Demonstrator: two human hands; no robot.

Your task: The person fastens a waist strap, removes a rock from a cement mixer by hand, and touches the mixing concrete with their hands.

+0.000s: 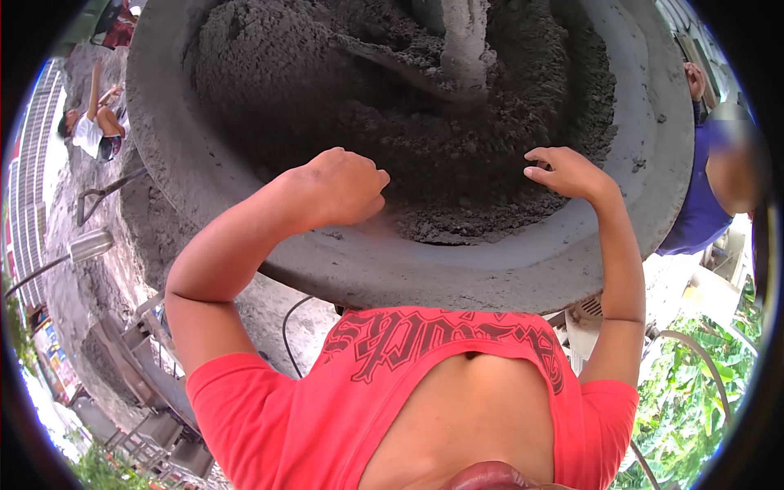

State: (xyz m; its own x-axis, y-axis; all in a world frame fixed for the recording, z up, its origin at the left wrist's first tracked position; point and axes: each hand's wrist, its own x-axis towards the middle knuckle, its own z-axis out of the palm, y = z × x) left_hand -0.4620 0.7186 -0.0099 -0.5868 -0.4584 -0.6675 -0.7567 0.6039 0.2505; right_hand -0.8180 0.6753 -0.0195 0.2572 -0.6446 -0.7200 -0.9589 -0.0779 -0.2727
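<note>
A large round mixer pan (653,122) with a wide grey rim holds dark, crumbly wet mix (269,73). A mix-caked metal arm (465,49) stands in it. Over the near left part of the pan is my left hand (347,186), its fingers curled down, with whatever they hold, if anything, hidden. My right hand (563,173) hovers above the mix near the right inner wall, thumb and fingers apart and nothing between them.
On the right a person in a blue shirt (694,196) is beside the pan. Another person in a white shirt (86,135) sits at the far left. A shovel handle (102,193), a metal frame (135,359) and green plants (686,392) surround the pan.
</note>
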